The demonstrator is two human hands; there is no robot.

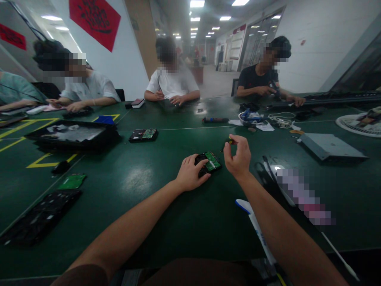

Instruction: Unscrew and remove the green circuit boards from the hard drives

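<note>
A hard drive with a green circuit board facing up lies on the dark green table in front of me. My left hand grips it from the left, fingers across its top and thumb along the near edge. Just right of the drive, my right hand is raised and closed in a pinch. Between its fingertips is a small black-and-yellow tool that looks like a screwdriver, mostly covered by the fingers. Its tip is too small to make out.
Another hard drive lies farther left, near a black tray. At left are a loose green board and black casing. A metal box, cables and a white-blue handle occupy the right. Several people sit opposite.
</note>
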